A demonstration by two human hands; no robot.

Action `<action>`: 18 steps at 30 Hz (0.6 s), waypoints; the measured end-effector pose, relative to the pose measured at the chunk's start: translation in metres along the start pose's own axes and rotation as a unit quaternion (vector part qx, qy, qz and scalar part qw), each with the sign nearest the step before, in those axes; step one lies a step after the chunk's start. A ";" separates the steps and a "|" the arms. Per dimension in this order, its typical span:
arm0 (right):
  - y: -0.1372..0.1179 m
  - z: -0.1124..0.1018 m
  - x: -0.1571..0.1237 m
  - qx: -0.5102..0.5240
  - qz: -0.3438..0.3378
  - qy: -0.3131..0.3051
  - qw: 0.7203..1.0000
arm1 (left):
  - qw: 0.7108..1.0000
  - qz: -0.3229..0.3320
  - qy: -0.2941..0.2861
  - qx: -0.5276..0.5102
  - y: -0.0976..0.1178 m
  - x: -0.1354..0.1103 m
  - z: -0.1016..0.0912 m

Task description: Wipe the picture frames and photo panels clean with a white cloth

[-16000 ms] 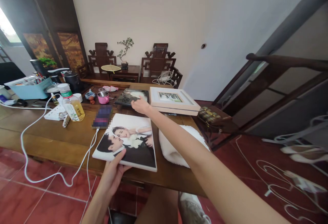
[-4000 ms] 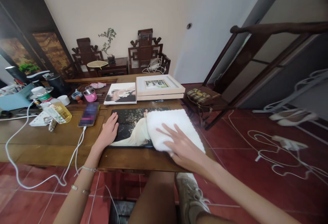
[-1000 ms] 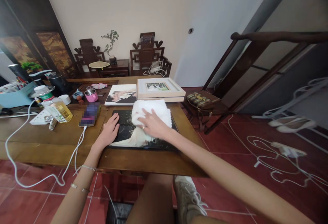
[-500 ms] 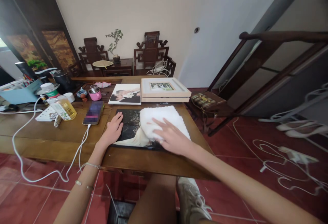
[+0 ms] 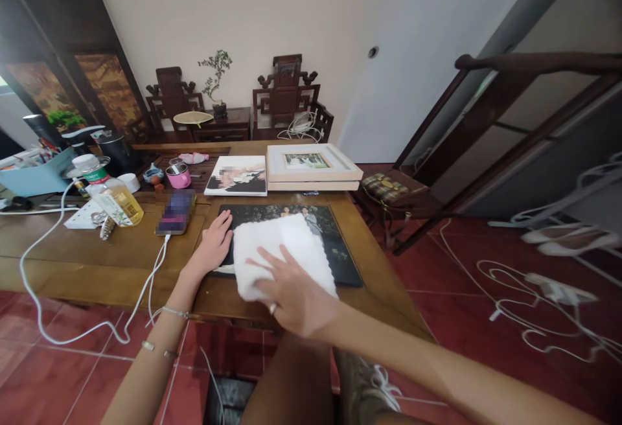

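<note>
A dark photo print (image 5: 347, 263) lies flat near the table's front edge, with figures showing at its top. Across its left and middle part rests a white fluffy towel (image 5: 272, 234), hiding much of the picture. My right hand (image 5: 294, 292) presses on the towel from above, fingers spread and a ring on one of them. The towel's lower edge hangs over the near side of the print. My left hand (image 5: 214, 243) lies flat with fingers stretched at the print's left edge, touching it. Bracelets circle my left wrist.
Behind the print are framed pictures (image 5: 313, 175) in a stack and a white-edged photo panel (image 5: 236, 175). A charging phone (image 5: 175, 212), a bottle of yellow liquid (image 5: 119, 201) and a pink cup (image 5: 179, 175) stand left. A wooden chair (image 5: 403, 198) with a bag is at right.
My right hand has slid the towel left and toward me across the print, uncovering its right side and top. My left hand has stayed at the left edge.
</note>
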State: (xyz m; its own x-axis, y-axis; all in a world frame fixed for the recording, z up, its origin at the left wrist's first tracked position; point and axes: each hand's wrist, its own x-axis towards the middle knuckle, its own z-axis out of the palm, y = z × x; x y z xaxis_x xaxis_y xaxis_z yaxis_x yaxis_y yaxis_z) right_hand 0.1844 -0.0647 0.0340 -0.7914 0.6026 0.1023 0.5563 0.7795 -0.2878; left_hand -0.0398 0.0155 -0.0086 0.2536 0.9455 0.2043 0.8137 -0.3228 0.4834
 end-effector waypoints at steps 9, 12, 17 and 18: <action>0.051 -0.010 0.047 -0.063 0.055 0.024 0.996 | 1.000 -0.009 -0.004 0.006 0.000 0.000 0.000; 0.080 -0.018 0.083 -0.100 0.069 0.021 0.992 | 1.000 -0.007 -0.001 0.004 0.000 0.000 0.000; 0.076 -0.020 0.094 -0.106 0.063 0.012 0.992 | 1.000 -0.007 0.001 0.002 -0.002 0.001 0.001; 0.067 -0.018 0.088 -0.103 0.051 0.010 0.993 | 1.000 -0.006 -0.001 0.001 -0.002 0.001 0.001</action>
State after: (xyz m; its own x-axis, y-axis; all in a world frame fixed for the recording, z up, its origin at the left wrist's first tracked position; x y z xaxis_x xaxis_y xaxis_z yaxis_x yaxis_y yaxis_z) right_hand 0.1568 0.0440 0.0408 -0.7237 0.6826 0.1017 0.6755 0.7308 -0.0978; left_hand -0.0405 0.0172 -0.0104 0.2449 0.9491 0.1980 0.8176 -0.3119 0.4839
